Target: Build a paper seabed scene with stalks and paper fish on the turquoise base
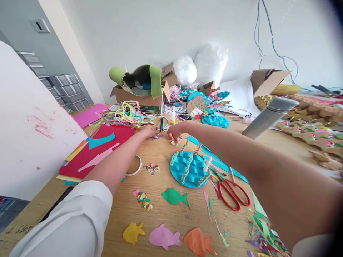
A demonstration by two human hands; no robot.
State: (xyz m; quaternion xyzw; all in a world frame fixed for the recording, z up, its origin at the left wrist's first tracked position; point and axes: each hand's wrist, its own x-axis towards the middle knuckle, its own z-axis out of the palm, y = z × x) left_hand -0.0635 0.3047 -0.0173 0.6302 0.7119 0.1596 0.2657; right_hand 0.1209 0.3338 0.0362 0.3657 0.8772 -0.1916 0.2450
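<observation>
At the far side of the desk, my left hand (pixel 149 130) has its fingers closed at the edge of a small purple paper piece (pixel 159 136). Beside it, my right hand (pixel 177 129) bends downward, fingertips together on a small spotted paper fish (pixel 174 143). Nearer lies a round blue woven-paper disc (pixel 187 180) with curly paper strips standing on it. Plain paper fish are laid out in front: green (pixel 173 196), yellow (pixel 132 233), pink (pixel 163 236) and orange (pixel 195 241). Two small heaps of coloured paper dots (pixel 152 169) lie left of the disc.
Red-handled scissors (pixel 235 194) and paper scraps (pixel 264 228) lie at right, near a grey flask (pixel 268 117). A tape roll (pixel 135 166) and red paper sheets (pixel 103 137) are at left. A glue bottle (pixel 173 117) and a cardboard box (pixel 134 97) stand behind.
</observation>
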